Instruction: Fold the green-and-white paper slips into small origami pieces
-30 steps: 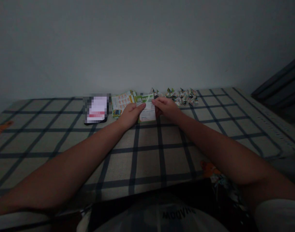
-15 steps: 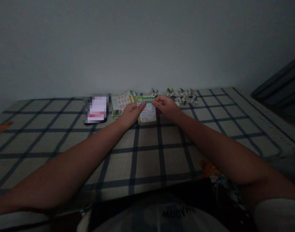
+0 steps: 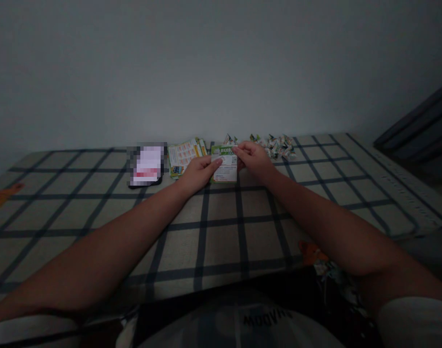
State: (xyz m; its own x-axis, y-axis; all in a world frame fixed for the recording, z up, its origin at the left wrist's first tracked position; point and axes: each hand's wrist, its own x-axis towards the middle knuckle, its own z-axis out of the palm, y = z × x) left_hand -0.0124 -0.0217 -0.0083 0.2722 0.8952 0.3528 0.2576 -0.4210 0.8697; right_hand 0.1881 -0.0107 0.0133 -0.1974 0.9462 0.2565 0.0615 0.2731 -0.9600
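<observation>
Between my two hands is a green and white printed leaflet [image 3: 225, 169], its printed face toward me. My left hand [image 3: 198, 173] pinches its left edge with the thumb on top. My right hand [image 3: 252, 157] grips the upper right edge between thumb and fingers. Just left of it, partly behind my left hand, lies a pile of similar printed leaflets [image 3: 184, 154]. Behind and right of my right hand are several folded paper pieces [image 3: 280, 147] in a loose heap.
A dark-edged phone [image 3: 147, 165] with a blurred-out screen lies left of the pile. Everything rests on a checked cloth [image 3: 221, 237] over a bed-like surface. A grey wall [image 3: 221, 72] rises directly behind, and dark striped fabric [image 3: 420, 121] hangs at the right.
The leaflet and both hands have shifted slightly to the right. My right hand's fingers sit a bit differently along the leaflet's right edge. The pile and phone look unchanged.
</observation>
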